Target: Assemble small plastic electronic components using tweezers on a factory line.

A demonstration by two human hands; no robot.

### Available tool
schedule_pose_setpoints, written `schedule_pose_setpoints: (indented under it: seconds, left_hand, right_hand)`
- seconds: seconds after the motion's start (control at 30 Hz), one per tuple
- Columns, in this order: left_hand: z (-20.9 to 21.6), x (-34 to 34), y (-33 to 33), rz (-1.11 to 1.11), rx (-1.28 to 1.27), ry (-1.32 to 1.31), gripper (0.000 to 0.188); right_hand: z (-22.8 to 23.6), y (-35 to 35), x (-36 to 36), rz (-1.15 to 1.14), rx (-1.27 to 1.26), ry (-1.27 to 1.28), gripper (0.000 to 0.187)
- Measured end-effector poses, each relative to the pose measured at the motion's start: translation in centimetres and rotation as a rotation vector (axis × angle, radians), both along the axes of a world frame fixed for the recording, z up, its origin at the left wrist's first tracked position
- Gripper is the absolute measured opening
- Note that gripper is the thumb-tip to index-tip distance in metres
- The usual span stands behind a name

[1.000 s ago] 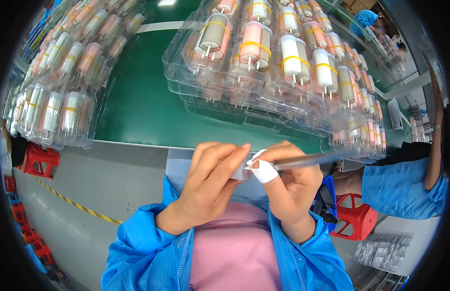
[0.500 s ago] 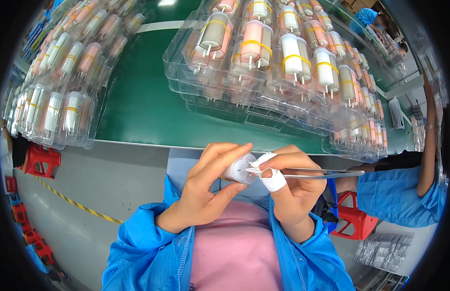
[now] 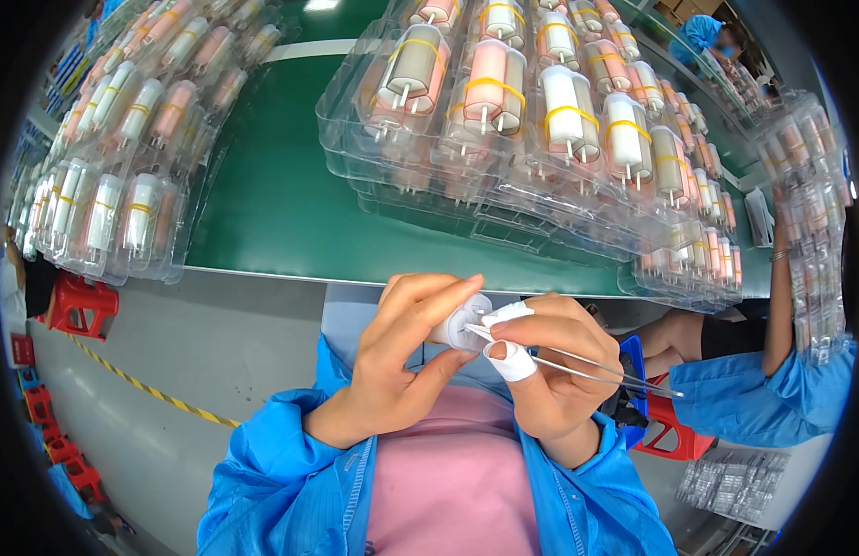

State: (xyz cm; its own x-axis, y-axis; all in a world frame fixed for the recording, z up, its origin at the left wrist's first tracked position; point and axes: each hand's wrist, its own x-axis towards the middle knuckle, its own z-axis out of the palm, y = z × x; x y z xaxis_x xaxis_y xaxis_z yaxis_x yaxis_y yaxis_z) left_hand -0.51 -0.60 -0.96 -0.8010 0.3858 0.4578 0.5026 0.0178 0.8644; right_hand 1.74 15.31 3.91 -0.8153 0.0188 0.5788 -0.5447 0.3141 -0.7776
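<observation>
Firmly, our left grip curls closed around a white cylinder; our taped right grip pinches metal tweezers, tips at the cylinder's round end.

So the person's got a bright blue jacket worn open along the bottom of the frame, sleeves kinda baggy, pale stitching down the front edge. Pink top underneath, lower middle. Right hand has white wraps on thumb and index finger.
</observation>
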Motion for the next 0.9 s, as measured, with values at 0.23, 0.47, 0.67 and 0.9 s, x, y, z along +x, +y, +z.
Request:
schedule_pose_setpoints:
  seconds: [0.23, 0.47, 0.67, 0.9]
  left_hand:
    - [0.65, 0.31, 0.66, 0.079, 0.112, -0.045, 0.06]
    - [0.42, 0.13, 0.7, 0.133, 0.059, 0.032, 0.06]
    - [0.39, 0.33, 0.55, 0.114, 0.08, 0.011, 0.06]
    - [0.43, 0.38, 0.53, 0.081, 0.061, 0.011, 0.056]
  right_hand:
    - [-0.18, -0.09, 0.04, -0.018, 0.003, 0.029, 0.022]
    - [-0.72, -0.45, -0.28, -0.032, -0.025, 0.038, 0.018]
    - [-0.87, -0.61, 0.06, -0.038, -0.057, 0.034, 0.015]
    - [-0.93, -0.62, 0.28, -0.044, -0.102, 0.04, 0.013]
